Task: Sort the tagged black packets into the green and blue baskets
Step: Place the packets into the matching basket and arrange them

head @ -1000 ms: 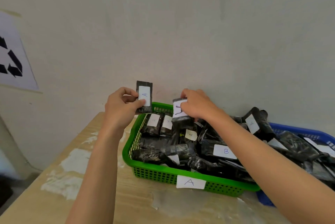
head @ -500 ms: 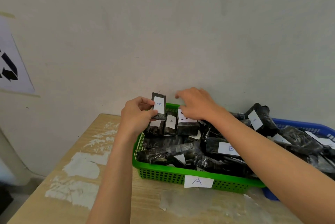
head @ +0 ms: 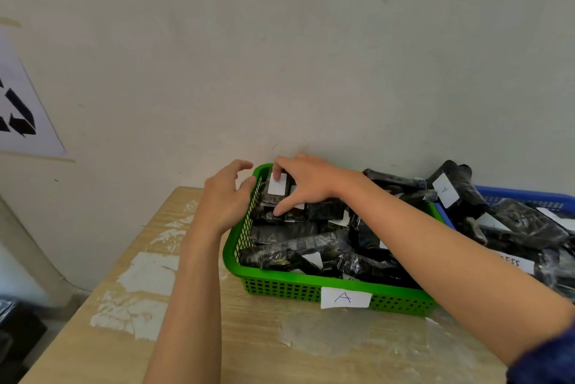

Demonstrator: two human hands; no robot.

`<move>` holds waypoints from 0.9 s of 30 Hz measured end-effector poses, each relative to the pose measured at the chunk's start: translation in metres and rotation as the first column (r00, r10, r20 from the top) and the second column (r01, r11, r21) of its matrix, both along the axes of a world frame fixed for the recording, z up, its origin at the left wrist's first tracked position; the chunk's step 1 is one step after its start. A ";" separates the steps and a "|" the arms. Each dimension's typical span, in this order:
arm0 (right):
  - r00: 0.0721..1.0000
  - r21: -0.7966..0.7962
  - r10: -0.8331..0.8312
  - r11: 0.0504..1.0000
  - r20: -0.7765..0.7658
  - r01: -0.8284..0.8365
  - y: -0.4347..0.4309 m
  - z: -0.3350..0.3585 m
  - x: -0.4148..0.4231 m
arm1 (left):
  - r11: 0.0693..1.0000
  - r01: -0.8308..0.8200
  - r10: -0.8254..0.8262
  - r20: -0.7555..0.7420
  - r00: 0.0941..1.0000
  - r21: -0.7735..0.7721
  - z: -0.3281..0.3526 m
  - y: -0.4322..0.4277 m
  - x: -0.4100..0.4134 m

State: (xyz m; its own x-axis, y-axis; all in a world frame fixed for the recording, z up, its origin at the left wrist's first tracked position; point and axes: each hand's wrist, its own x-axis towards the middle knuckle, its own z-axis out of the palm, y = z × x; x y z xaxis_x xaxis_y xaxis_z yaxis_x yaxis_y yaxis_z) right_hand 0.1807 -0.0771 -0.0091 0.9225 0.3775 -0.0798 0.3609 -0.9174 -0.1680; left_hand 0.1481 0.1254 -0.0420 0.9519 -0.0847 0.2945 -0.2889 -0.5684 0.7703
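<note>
We've got a black packet (head: 273, 200) standing in the far left corner of the green basket (head: 280, 288), its white tag (head: 277, 187) facing us, though the letter on it is too blurred to read. The right hand (head: 306, 180) is spread over it. One fingertip sits on the top of the tag and the thumb stretches down to the packets just below. The fingers lie fairly straight, touching rather than wrapped round anything.

The left hand (head: 225, 197) hovers just outside the basket's left wall. It's released, with the fingers loosely curled and nothing in them.

Around that corner packet we see the basket packed with more black packets (head: 295, 243). Some lie flat and some are on edge, with white tags poking out here and there. On the basket's front wall there's a paper label (head: 345, 298) marked A.

Off to the right, touching the green basket, we see the blue basket (head: 522, 197), heaped high. One packet (head: 457, 178) on top of that heap leans against the wall (head: 311, 57) and shows an A tag.

Both baskets sit on a wooden table (head: 249, 346) with pale scuffed patches, pushed up against the plain wall. At far left a white poster (head: 18, 110) with black arrows hangs there. A dark blue sleeve (head: 547, 358) shows on the right arm at the bottom corner.
</note>
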 end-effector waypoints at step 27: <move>0.940 0.778 -0.308 0.551 -0.149 0.304 -0.084 0.040 -0.125 | 0.773 0.560 -0.510 -0.232 0.828 0.298 0.022 0.016 -0.080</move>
State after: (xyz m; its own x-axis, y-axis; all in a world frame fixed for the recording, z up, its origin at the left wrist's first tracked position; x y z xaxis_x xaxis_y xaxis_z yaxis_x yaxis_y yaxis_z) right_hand 0.0555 -0.1614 0.0305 0.9941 -0.0139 0.1072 0.0870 -0.4859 -0.8697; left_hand 0.0683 0.1410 -0.0205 0.7492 -0.6619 0.0266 -0.5361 -0.5822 0.6113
